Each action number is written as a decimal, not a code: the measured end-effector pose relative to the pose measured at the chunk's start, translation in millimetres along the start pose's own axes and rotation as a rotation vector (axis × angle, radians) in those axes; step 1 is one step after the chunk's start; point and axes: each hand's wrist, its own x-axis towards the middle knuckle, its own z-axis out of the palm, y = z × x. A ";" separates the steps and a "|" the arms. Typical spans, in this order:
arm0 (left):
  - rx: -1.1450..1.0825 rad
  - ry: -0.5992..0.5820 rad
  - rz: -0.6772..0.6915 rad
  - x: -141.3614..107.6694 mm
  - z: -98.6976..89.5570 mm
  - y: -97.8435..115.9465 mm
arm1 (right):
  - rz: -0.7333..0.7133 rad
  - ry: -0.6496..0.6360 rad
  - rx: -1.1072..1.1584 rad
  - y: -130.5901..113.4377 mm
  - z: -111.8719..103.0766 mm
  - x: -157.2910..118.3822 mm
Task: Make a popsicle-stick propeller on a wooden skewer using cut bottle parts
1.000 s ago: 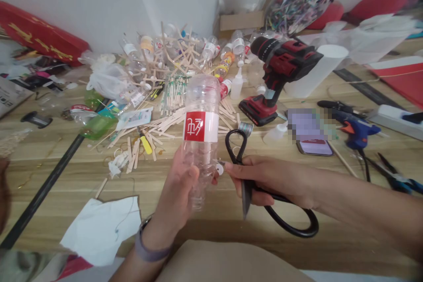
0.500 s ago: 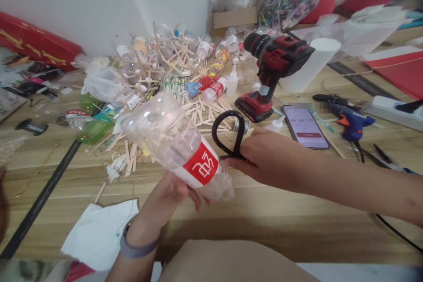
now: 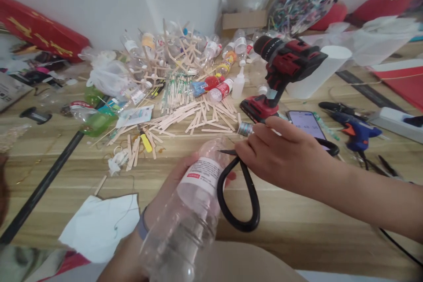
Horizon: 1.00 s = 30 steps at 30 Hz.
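Note:
My left hand (image 3: pixel 180 174) is wrapped round a clear plastic bottle (image 3: pixel 178 233) with a white and red label. The bottle lies tilted, one end toward my body and the other pointing up and away. My right hand (image 3: pixel 267 150) grips black-handled scissors (image 3: pixel 254 205) near the blades, their large loops sticking out on both sides of the fist. The dark blade tip is at the bottle's far end, beside the label; whether it pierces the plastic I cannot tell. Part of my left hand is hidden behind the bottle.
Wooden sticks (image 3: pixel 178 116) and several bottles (image 3: pixel 221 90) cover the middle of the table. A red and black cordless drill (image 3: pixel 287 61) stands beyond my right hand. A phone (image 3: pixel 307 125) and a blue glue gun (image 3: pixel 358 132) lie at the right. White cloth (image 3: pixel 102 224) lies at the left.
My left hand has swung the bottle round, so its other end now faces away and the label's small print shows. My right hand has turned the scissors, bringing the blade tip to the bottle.

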 end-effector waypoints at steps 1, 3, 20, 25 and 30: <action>-0.014 0.015 -0.014 -0.4 2.5 1.4 | 0.004 -0.003 -0.002 0.0 0.4 0.3; 0.001 0.043 -0.015 -0.6 7.4 4.3 | -0.009 -0.039 0.029 0.7 1.2 1.1; 0.419 0.131 0.341 -5.9 29.0 15.6 | 0.194 -0.536 0.561 2.6 1.3 15.1; 0.462 0.125 0.332 -5.4 26.7 16.8 | 0.230 -0.576 0.641 3.3 -0.6 14.7; 0.496 0.085 0.336 -0.6 19.9 20.1 | 0.385 -0.681 0.860 5.0 -5.4 16.3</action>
